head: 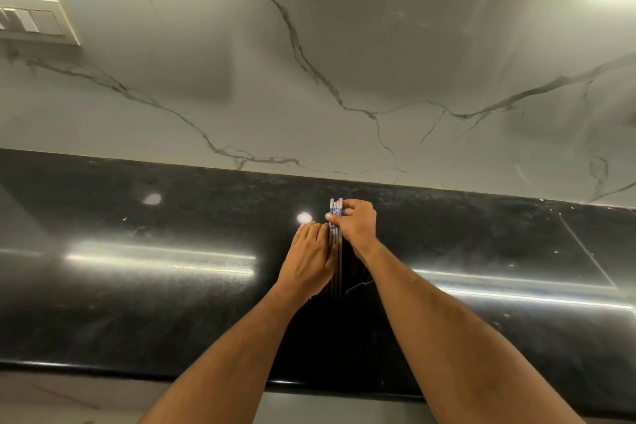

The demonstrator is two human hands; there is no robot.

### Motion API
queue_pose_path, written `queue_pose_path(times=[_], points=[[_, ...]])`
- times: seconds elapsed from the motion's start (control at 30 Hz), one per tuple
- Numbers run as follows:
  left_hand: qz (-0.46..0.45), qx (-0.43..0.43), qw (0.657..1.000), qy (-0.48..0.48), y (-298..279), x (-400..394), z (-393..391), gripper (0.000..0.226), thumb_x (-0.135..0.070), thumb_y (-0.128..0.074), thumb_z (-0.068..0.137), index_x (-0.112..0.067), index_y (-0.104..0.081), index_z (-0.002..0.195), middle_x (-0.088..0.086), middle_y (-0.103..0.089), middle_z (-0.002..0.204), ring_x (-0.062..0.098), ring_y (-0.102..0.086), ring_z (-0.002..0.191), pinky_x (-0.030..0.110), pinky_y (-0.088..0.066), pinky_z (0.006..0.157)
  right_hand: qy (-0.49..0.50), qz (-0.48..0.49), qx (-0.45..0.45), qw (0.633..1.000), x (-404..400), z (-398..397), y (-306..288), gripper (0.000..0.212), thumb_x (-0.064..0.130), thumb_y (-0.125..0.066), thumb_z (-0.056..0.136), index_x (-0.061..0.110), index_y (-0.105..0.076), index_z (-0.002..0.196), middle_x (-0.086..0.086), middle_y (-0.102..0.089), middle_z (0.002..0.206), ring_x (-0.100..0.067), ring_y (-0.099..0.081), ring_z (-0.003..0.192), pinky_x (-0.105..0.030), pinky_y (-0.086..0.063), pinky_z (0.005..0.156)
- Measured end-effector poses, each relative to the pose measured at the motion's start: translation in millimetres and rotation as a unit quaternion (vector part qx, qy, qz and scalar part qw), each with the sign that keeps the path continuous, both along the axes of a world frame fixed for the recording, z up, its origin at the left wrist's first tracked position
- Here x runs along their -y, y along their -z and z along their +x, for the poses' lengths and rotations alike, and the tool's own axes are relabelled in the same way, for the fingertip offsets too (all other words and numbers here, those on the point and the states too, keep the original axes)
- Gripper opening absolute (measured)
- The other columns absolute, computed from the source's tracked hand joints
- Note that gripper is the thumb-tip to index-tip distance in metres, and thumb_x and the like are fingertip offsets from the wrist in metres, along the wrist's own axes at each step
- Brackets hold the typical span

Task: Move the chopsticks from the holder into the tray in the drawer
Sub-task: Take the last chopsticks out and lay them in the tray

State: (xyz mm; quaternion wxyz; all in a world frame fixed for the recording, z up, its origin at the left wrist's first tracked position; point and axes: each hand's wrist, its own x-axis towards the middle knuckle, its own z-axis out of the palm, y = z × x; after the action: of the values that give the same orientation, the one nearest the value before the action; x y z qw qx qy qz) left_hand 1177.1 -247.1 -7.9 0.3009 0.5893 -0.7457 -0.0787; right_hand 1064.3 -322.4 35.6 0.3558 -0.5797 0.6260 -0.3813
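A bundle of several chopsticks (336,217), dark brown with white and blue patterned tops, stands over the black countertop (137,286) near the wall. My right hand (356,224) is closed around the patterned upper ends. My left hand (309,256) presses flat against the left side of the bundle lower down, fingers together. The lower part of the chopsticks is dark against the counter and partly hidden between my hands. No holder, tray or drawer is visible.
A pale marble backsplash (344,62) rises behind the counter. A switch plate (34,22) is mounted on it at the far left. The counter's front edge (103,368) runs across the bottom of the view.
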Motion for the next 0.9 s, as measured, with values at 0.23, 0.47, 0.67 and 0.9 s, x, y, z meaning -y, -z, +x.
queue_pose_path(times=[0.23,0.47,0.67,0.9], points=[[-0.012,0.033,0.999,0.031,1.8,8.0,9.9,0.033,-0.034,-0.037,0.105,-0.019,-0.051,0.131,-0.005,-0.057,0.119,0.011,-0.051,0.114,0.033,-0.033,0.117,0.014,-0.022,0.073,0.997,-10.3,-8.4,-8.8,0.024,0.001,-0.082,0.080,0.005,-0.075,0.102,-0.007,-0.078,0.084,-0.015,-0.078,0.074,-0.035,-0.065,0.077],[0.002,0.046,0.998,0.031,-2.7,6.6,11.1,0.052,-0.045,-0.030,0.104,-0.013,-0.047,0.142,-0.001,-0.055,0.132,0.014,-0.050,0.126,0.037,-0.031,0.121,0.010,-0.028,0.124,0.992,-18.4,-21.2,-33.0,0.030,-0.001,-0.080,0.081,0.000,-0.073,0.110,-0.011,-0.078,0.088,-0.017,-0.078,0.075,-0.028,-0.064,0.074],[0.011,-0.066,0.997,0.026,-40.1,0.6,-4.5,0.051,-0.042,-0.039,0.105,-0.011,-0.047,0.145,0.002,-0.056,0.140,0.013,-0.051,0.129,0.028,-0.033,0.118,0.018,-0.056,0.178,0.982,-28.1,-29.6,-74.8,0.027,-0.001,-0.079,0.082,0.003,-0.074,0.109,-0.010,-0.078,0.089,-0.018,-0.078,0.076,-0.036,-0.064,0.078],[0.093,-0.341,0.934,0.052,-112.2,-20.5,-39.1,0.023,-0.024,-0.048,0.107,-0.010,-0.061,0.120,0.008,-0.072,0.104,0.020,-0.070,0.092,0.035,-0.057,0.086,-0.012,-0.147,0.191,0.970,-56.1,-38.8,-134.6,0.029,0.000,-0.077,0.084,0.007,-0.070,0.112,-0.010,-0.078,0.092,-0.019,-0.078,0.079,-0.041,-0.065,0.078]])
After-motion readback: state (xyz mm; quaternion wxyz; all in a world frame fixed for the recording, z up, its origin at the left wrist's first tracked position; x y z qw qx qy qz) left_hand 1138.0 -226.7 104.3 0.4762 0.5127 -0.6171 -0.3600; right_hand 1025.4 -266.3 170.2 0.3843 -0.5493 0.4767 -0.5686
